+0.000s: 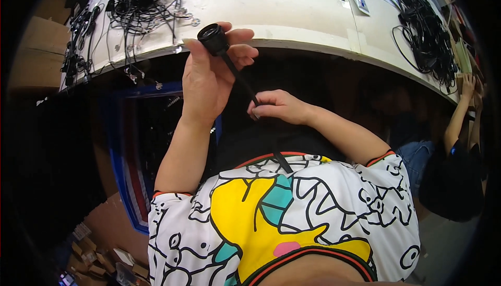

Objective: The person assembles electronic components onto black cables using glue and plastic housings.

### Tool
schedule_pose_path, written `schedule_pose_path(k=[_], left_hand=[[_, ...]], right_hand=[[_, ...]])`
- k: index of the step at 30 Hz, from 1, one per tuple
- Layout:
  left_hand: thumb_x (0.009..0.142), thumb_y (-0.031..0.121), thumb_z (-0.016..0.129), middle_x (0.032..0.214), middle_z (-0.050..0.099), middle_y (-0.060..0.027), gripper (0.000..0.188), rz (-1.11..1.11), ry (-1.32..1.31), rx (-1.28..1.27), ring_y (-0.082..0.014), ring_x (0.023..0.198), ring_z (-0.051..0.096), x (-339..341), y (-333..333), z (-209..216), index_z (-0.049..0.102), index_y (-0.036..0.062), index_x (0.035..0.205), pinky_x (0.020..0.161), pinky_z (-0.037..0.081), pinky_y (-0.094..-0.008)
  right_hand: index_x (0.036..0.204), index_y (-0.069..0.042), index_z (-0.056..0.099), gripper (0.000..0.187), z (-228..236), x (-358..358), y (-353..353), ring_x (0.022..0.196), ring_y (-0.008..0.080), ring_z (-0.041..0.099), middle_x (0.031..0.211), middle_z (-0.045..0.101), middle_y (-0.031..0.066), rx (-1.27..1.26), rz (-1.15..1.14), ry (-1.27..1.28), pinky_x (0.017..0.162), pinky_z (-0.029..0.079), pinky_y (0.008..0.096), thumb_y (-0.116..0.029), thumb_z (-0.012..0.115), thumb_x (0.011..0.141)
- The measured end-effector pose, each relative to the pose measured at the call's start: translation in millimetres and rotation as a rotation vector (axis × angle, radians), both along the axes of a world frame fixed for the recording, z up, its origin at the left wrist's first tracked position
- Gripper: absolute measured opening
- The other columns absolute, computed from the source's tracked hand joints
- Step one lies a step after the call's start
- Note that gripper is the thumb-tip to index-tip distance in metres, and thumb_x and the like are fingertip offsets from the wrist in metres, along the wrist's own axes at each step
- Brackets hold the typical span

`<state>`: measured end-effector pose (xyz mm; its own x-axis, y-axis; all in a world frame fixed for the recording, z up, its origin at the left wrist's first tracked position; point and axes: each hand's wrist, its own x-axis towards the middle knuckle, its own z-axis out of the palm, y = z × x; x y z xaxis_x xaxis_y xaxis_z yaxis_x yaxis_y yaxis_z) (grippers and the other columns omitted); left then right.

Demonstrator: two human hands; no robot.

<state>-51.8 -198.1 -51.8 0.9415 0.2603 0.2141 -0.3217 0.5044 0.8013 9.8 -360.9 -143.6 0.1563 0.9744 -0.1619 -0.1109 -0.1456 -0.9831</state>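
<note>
The black socket is at the worktop's near edge, its open mouth turned up; the left hand has its grip around it, thumb on one side and fingers on the other. The right hand's grip pinches the black cord lower down. Judging progress, this one piece is in handling, its mouth uncovered; the left cord tangle and right cord bundle suggest a batch (which are finished, I cannot tell). Between them, the worktop's middle offers open room. The near edge bends close beyond the fingers, and loose ends overhang it at left, where cords could snag.
</note>
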Motion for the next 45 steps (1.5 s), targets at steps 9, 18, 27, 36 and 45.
schedule_pose_path(k=[9, 18, 27, 36, 45], left_hand=[[0.087, 0.050, 0.033, 0.080, 0.052, -0.0043, 0.056, -0.156, -0.119, -0.312, -0.0087, 0.050, 0.038, 7, 14, -5, 0.038, 0.0048, 0.119, 0.050, 0.031, -0.0210], [0.087, 0.043, 0.042, 0.064, 0.045, -0.0025, 0.051, -0.155, 0.094, -0.097, -0.0083, 0.051, 0.036, 5, 6, -2, 0.042, 0.0010, 0.115, 0.048, 0.030, -0.0220], [0.082, 0.041, 0.053, 0.055, 0.033, 0.0031, 0.049, -0.047, 0.010, -0.080, -0.0051, 0.046, 0.026, -1, 25, -7, 0.045, 0.0015, 0.110, 0.044, 0.022, -0.0208], [0.078, 0.042, 0.059, 0.054, 0.035, 0.0029, 0.053, -0.039, 0.023, -0.040, -0.0050, 0.046, 0.027, 6, 32, -14, 0.047, -0.0011, 0.108, 0.044, 0.021, -0.0216], [0.078, 0.032, 0.063, 0.058, 0.045, -0.0001, 0.047, -0.081, 0.065, -0.005, -0.0071, 0.049, 0.039, 11, 31, -33, 0.051, -0.0051, 0.104, 0.046, 0.029, -0.0203]], right_hand=[[0.081, -0.001, 0.055, 0.024, 26, -19, 8, 0.071, 0.0119, 0.055, 0.074, 0.057, 0.0050, -0.081, -0.002, 0.435, 0.065, 0.046, 0.0243, -0.022, 0.047, 0.089], [0.093, 0.001, 0.059, 0.025, 47, -14, -1, 0.080, 0.0151, 0.059, 0.086, 0.062, 0.0098, -0.092, -0.031, -0.324, 0.072, 0.047, 0.0270, -0.020, 0.048, 0.088], [0.092, -0.003, 0.061, 0.017, 140, 155, 47, 0.073, 0.0197, 0.060, 0.082, 0.063, 0.0107, -0.032, -0.512, -1.163, 0.067, 0.047, 0.0285, -0.016, 0.056, 0.082], [0.103, -0.014, 0.059, 0.025, 109, 274, 120, 0.103, 0.0255, 0.050, 0.110, 0.051, 0.0099, -0.422, -0.592, -1.531, 0.086, 0.041, 0.0346, -0.022, 0.053, 0.081], [0.099, -0.008, 0.061, 0.029, 119, 247, 88, 0.093, 0.0268, 0.054, 0.098, 0.055, 0.0114, -0.385, -0.425, -1.353, 0.080, 0.043, 0.0340, -0.028, 0.056, 0.080]])
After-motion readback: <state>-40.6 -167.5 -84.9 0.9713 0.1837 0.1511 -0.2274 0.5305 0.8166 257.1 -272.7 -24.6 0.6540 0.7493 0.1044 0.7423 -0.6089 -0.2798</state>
